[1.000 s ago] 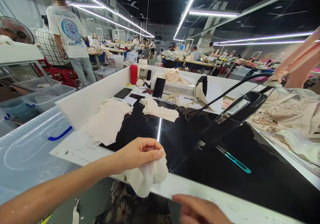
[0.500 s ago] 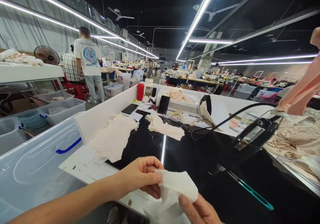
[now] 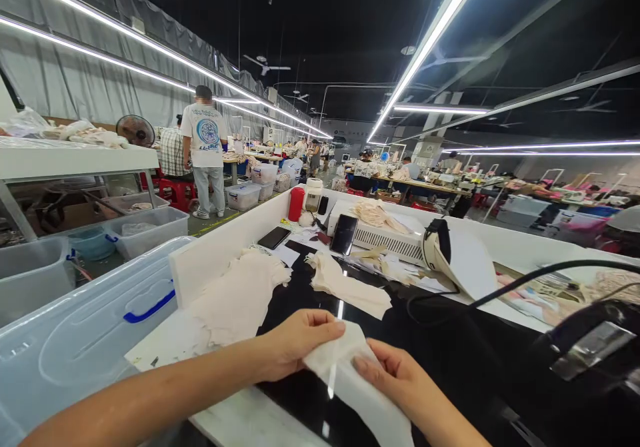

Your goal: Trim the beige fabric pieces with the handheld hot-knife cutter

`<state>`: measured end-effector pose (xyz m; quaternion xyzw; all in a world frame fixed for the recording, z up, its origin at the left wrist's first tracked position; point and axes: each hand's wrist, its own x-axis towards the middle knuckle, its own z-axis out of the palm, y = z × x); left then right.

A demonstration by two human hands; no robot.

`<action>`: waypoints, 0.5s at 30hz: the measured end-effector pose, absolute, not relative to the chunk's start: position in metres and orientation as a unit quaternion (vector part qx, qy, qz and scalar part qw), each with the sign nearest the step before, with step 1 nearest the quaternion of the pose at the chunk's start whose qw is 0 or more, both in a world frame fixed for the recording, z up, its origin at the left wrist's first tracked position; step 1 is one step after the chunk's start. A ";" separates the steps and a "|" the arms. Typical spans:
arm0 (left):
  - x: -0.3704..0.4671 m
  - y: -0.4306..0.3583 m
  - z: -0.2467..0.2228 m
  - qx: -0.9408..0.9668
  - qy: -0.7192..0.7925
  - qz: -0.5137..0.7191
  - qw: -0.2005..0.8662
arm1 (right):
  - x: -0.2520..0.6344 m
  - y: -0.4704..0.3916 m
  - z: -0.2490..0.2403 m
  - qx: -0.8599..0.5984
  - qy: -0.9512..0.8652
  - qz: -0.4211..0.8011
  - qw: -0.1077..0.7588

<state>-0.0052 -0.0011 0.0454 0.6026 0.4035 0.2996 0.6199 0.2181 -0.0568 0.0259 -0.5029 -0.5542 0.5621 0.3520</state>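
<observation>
A thin white piece of fabric (image 3: 363,390) is stretched between my two hands above the glossy black tabletop (image 3: 295,410). My left hand (image 3: 307,340) pinches its upper left corner between thumb and fingers. On the other edge, my right hand (image 3: 393,370) grips it with the thumb on top, and the lower part hangs down toward me. Beyond my hands lies a small stack of pale cut fabric pieces (image 3: 347,286). A larger pile of cream fabric pieces (image 3: 235,297) spreads to the left of it.
At the back stand a red bottle (image 3: 296,204), a phone (image 3: 344,235) leaning upright and a white vented box (image 3: 385,237). A black cable (image 3: 530,274) arcs over the right side toward a dark device (image 3: 595,347). Left of the table is a lidded clear bin (image 3: 90,327). A person (image 3: 204,147) stands farther off.
My hands have drawn the fabric out flatter, and my right hand has come up more into view. The whole view has shifted, so the scissors-like teal tool on the right is out of sight.
</observation>
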 end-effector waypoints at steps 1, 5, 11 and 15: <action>-0.002 0.010 0.046 0.596 0.404 0.310 0.621 | 0.225 -0.046 0.025 -0.524 -0.551 0.540 0.360; 0.016 0.067 0.058 0.603 0.420 0.352 0.580 | 0.252 0.001 0.018 -0.594 -0.538 0.414 0.432; 0.040 0.149 0.075 0.629 0.477 0.375 0.486 | 0.278 0.064 0.016 -0.630 -0.503 0.318 0.499; 0.046 0.180 0.066 0.659 0.506 0.347 0.435 | 0.293 0.090 0.013 -0.644 -0.498 0.282 0.508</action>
